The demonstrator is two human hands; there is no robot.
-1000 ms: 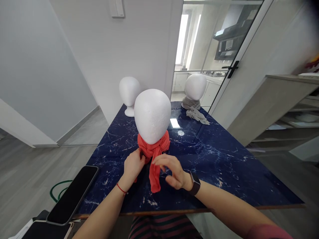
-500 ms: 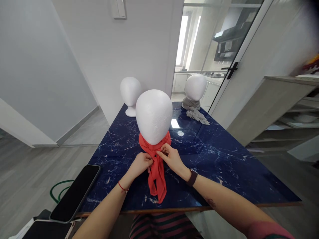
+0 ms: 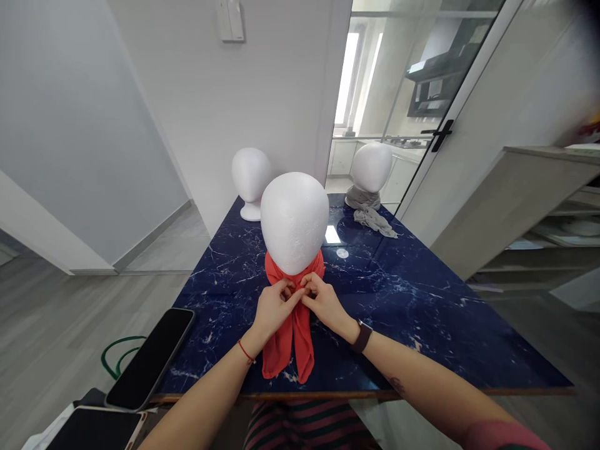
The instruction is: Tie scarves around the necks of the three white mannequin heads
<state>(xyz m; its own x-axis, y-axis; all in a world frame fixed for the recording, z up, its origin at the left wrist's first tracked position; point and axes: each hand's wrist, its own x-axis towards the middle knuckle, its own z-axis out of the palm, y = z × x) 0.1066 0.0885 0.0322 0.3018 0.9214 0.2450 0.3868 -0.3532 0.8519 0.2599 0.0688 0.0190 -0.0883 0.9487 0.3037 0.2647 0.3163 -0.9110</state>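
A white foam mannequin head (image 3: 294, 222) stands near the front of the table. Around its neck is wrapped a red scarf (image 3: 304, 344), whose two tails hang down and lie toward the front edge. My left hand (image 3: 276, 306) pinches the scarf just below the chin. Right beside it, my right hand (image 3: 324, 303) also pinches the cloth at the same spot, thumbs nearly touching. The fold or knot between the fingers is mostly covered by them.
The table (image 3: 398, 300) has a dark blue marbled top. Behind stand a bare foam head (image 3: 251, 175) at left and another foam head (image 3: 372, 165) at right with a grey scarf (image 3: 374, 220). A phone (image 3: 150, 359) lies at the front left corner, near a second device (image 3: 96, 430).
My left hand has moved up to the scarf's neck part, meeting my right hand there. The scarf tails have spread apart, one shifting left. The view has shifted slightly.
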